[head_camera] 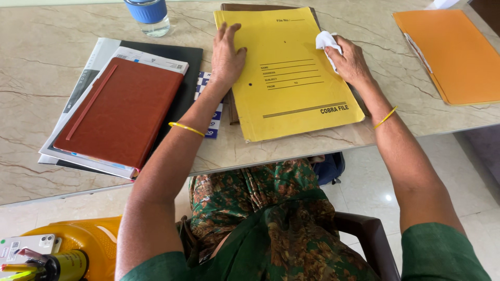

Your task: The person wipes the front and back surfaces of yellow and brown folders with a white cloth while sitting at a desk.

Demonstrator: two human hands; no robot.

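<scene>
I'm pinning the yellow folder [289, 73] with my flat, released left hand [226, 54], right hand [350, 61] clenching a white cloth [327, 41] at the folder's right edge, probably wiping next.

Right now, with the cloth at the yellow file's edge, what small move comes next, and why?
Probably sweep the white cloth in the right hand leftward across the yellow file. The cloth sits only at the file's upper right edge, most of the cover lies bare beside it, and the left hand lies flat on the cover's left side.
</scene>
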